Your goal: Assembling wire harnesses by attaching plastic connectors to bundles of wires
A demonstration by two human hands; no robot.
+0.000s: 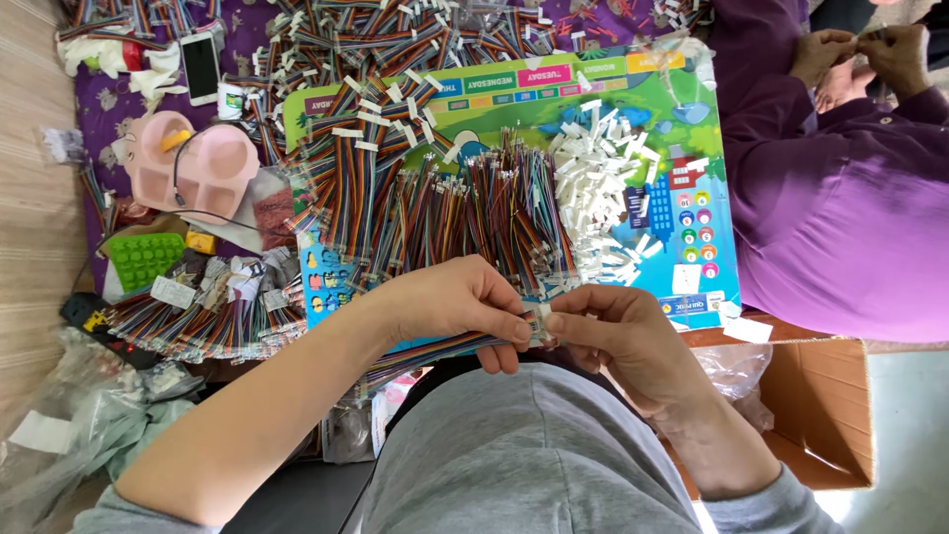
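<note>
White plastic connector housing point(539, 324) is pinched between the fingertips of the left hand point(455, 302) and the right hand point(618, 331), above the grey-clad lap. The flat rainbow ribbon cable point(435, 351) is best kept straight and square to the housing, clear of the loose multicoloured wire pile point(465, 208).
</note>
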